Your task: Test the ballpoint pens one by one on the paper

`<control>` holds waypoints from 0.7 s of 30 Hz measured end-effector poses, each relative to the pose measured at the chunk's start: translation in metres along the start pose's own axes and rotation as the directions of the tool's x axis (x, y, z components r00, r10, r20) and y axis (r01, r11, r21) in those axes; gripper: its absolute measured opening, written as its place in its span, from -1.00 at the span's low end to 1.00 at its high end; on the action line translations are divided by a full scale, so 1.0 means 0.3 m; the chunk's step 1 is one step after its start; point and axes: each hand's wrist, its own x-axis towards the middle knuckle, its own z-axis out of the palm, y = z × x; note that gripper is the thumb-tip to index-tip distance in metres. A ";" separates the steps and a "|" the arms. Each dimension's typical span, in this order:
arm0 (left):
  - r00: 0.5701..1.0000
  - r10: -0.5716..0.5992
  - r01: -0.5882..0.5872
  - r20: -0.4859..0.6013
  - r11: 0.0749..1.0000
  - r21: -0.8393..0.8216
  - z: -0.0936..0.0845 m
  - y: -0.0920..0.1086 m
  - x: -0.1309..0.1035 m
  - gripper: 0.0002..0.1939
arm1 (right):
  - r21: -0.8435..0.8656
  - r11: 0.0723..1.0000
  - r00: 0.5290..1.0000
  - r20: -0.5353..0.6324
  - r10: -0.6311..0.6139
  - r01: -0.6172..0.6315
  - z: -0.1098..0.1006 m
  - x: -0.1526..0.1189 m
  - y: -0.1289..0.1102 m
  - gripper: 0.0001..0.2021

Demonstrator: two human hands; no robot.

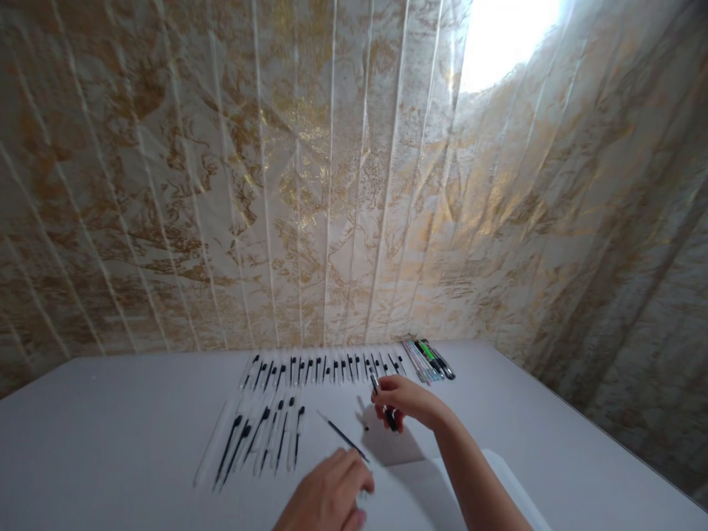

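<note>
My right hand (403, 400) is closed around a pen (375, 382), its pale end pointing up and away and its black end showing below the fingers. My left hand (329, 493) is low in the middle with curled fingers; a small pale bit shows under the fingertips, too blurred to name. Just beyond the left fingers a dark pen refill (344, 435) lies slanted on the table, its near end close to them. A tiny black piece (366, 428) rests between the two hands, in the shadow of the right one.
Several clear pen barrels with black parts form a back row (326, 371); a nearer group (265, 439) lies to the left. Coloured pens (428, 360) sit at the back right. A white sheet-like item (501, 472) lies under my right forearm. Patterned curtain (310, 184) borders the white table (110, 435).
</note>
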 end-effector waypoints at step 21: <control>0.968 -0.144 0.131 -0.205 0.989 -0.073 -0.430 -0.181 0.081 -0.77 | 0.134 0.967 0.914 0.320 -0.248 0.216 -0.044 -0.140 -0.084 -0.68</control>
